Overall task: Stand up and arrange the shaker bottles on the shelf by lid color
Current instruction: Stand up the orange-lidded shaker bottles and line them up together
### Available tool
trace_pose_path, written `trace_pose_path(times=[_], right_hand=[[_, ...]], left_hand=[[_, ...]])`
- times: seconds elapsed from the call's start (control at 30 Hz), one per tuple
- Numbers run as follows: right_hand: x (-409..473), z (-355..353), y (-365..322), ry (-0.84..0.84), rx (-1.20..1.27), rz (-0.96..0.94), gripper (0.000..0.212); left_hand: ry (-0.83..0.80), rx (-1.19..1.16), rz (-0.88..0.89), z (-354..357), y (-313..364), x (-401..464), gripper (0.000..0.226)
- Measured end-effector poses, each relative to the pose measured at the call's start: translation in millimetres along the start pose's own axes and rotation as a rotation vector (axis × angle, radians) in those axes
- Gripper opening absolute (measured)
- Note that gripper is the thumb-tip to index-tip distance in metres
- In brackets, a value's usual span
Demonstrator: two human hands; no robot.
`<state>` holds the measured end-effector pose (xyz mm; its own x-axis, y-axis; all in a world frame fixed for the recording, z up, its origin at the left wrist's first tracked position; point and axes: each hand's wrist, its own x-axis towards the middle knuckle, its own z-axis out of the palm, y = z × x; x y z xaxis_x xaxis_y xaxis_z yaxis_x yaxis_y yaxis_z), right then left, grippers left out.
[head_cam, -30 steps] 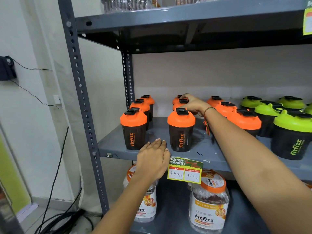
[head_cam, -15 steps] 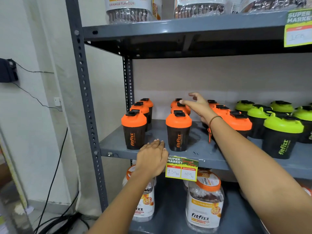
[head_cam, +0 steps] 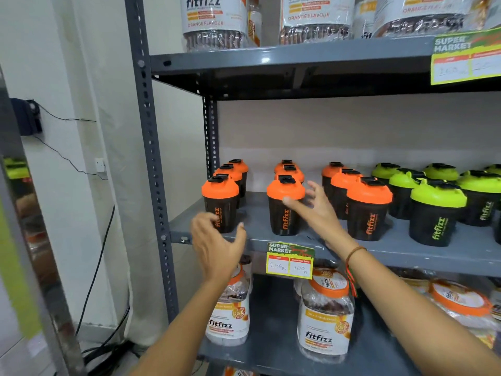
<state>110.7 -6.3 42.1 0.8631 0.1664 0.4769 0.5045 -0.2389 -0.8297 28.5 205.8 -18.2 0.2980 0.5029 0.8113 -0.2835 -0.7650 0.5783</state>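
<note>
Black shaker bottles stand upright in rows on the grey middle shelf point(head_cam: 406, 252). Orange-lidded bottles fill the left part, with front ones at left point(head_cam: 220, 203), middle point(head_cam: 285, 206) and right point(head_cam: 369, 210). Green-lidded bottles point(head_cam: 437, 213) stand to the right. My left hand point(head_cam: 217, 245) hovers open in front of the left front orange bottle, holding nothing. My right hand point(head_cam: 315, 210) is open with fingers spread, just right of the middle front orange bottle; its thumb lies against or just before that bottle's side.
A price tag point(head_cam: 290, 260) hangs on the shelf's front edge. Large jars stand on the lower shelf point(head_cam: 325, 316) and on the upper shelf point(head_cam: 214, 20). The rack's grey upright point(head_cam: 151, 172) is at left, with cables point(head_cam: 108, 348) on the floor beyond.
My right hand came back from the rear orange bottles to the front row. My left hand lifted off the shelf edge and opened. The camera view rose.
</note>
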Motion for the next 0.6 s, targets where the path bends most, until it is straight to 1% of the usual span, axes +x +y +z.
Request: trace_pose_path(times=[0.03, 0.07, 0.1, 0.17, 0.23, 0.27, 0.33, 0.43, 0.5, 0.6], right_hand=[[-2, 3, 5, -0.030, -0.043, 0.017, 0.108], [-4, 6, 8, -0.048, -0.084, 0.034, 0.111], [-5, 9, 10, -0.062, -0.127, 0.053, 0.112], [-6, 14, 11, -0.081, -0.231, 0.087, 0.107], [-5, 16, 10, -0.068, -0.295, 0.096, 0.098], [-5, 17, 10, -0.056, -0.303, 0.096, 0.094], [-5, 18, 9, -0.037, -0.302, 0.090, 0.086], [-7, 19, 10, -0.001, -0.297, 0.091, 0.077], [-9, 20, 8, 0.024, -0.320, 0.097, 0.074], [-10, 20, 7, 0.031, -0.364, 0.100, 0.076]], left_hand=[[0.024, 0.021, -0.078, -3, -3, 6, 0.063], [0.005, 0.032, -0.156, -5, -7, 13, 0.075], [-0.057, 0.038, -0.232, -6, -10, 21, 0.088], [-0.239, 0.056, -0.350, -6, -19, 36, 0.111], [-0.397, 0.093, -0.417, -3, -28, 47, 0.120], [-0.449, 0.104, -0.430, -1, -32, 50, 0.119], [-0.498, 0.118, -0.418, 2, -37, 54, 0.108], [-0.509, 0.146, -0.399, 5, -39, 54, 0.090], [-0.520, 0.177, -0.390, 6, -40, 53, 0.085], [-0.505, 0.187, -0.382, 5, -40, 51, 0.082]])
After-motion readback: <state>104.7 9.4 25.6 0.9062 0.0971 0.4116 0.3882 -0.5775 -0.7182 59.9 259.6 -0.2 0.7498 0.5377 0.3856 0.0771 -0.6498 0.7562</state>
